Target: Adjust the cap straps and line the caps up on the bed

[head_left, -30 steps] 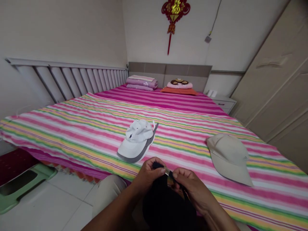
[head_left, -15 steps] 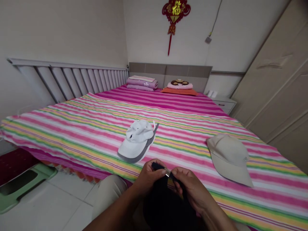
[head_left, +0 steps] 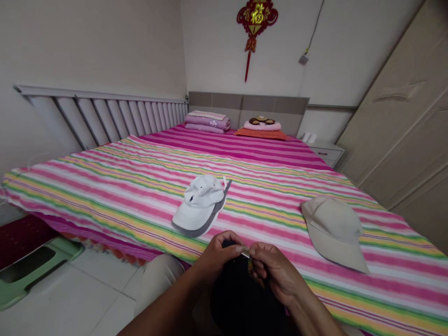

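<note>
Both hands, left hand [head_left: 219,259] and right hand [head_left: 275,273], pinch black cap's [head_left: 245,298] metal buckle [head_left: 246,253].

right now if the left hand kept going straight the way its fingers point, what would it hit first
The left hand points rightward across the black cap, so it would likely meet the right hand first; their fingertips already nearly touch at the small metal buckle.

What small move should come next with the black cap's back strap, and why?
Probably a short pull of the strap through the metal buckle. Both hands pinch at it: left hand and right hand meet fingertip to fingertip over the black cap, which sits low near the bed's edge. The white cap and beige cap lie untouched on the striped bedspread.
</note>
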Demonstrator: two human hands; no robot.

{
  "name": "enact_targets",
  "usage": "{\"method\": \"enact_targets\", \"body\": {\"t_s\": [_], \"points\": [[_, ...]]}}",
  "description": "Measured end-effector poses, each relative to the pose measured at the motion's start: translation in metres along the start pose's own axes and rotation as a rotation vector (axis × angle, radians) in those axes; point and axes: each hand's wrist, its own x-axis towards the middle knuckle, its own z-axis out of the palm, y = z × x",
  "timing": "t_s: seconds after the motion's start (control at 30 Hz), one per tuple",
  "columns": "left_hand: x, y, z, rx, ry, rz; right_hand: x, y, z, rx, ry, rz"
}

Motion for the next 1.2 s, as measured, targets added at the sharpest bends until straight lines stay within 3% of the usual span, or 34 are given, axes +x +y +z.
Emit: {"method": "enact_targets", "body": {"t_s": [0.17,0.43,0.63,0.97,1.2], "points": [[0.002,0.009,0.003,-0.032,-0.046,-0.010,-0.001,0.000,-0.002,0.018,-0.012,0.010],[0.006,0.013,-0.003,0.170,-0.072,-0.207,-0.003,-0.002,-0.003,-0.024,-0.027,0.006],[0.005,0.012,-0.002,0.014,-0.002,-0.206,-0.008,-0.008,-0.005,-0.090,-0.106,0.046],[0.004,0.015,0.000,-0.019,-0.021,-0.238,-0.004,-0.007,-0.008,-0.129,-0.085,0.042],[0.005,0.024,-0.005,-0.099,-0.065,-0.257,-0.009,-0.023,-0.020,-0.274,-0.313,0.106]]}}
